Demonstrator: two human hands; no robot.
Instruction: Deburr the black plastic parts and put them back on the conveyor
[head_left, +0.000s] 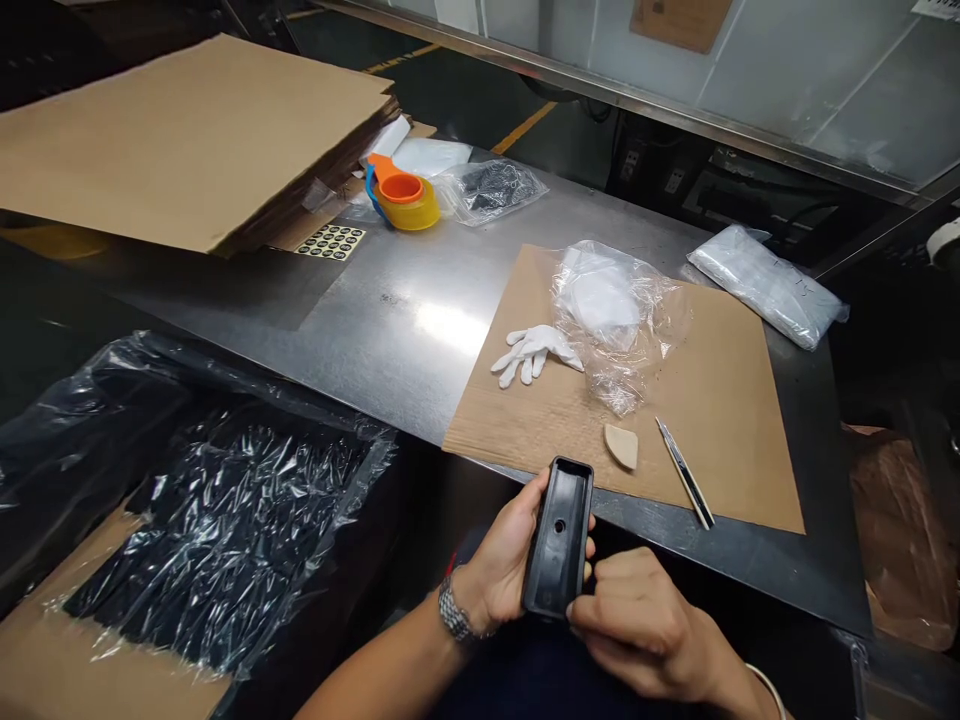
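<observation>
My left hand (504, 560) is wrapped round a black rectangular plastic part (559, 545), a shallow open tray shape with a small hole in its middle. Its hollow side faces up, tilted towards me. My right hand (637, 620) is closed, its thumb tip at the part's lower right corner; whatever its curled fingers may hold is hidden. Beyond the hands, a beige wedge-shaped pad (621, 447) and a utility knife (684, 472) lie near the front of a flat cardboard sheet (735, 400). A white glove (536, 353) rests further left on that sheet.
Clear plastic bags with white contents (604, 300) lie on the cardboard. On the metal table (375, 320) are a tape dispenser (405, 200), a sticker sheet (330, 242) and a wrapped packet (769, 285). Stacked cardboard (187, 140) is at left, above a box of plastic-wrapped black items (232, 530).
</observation>
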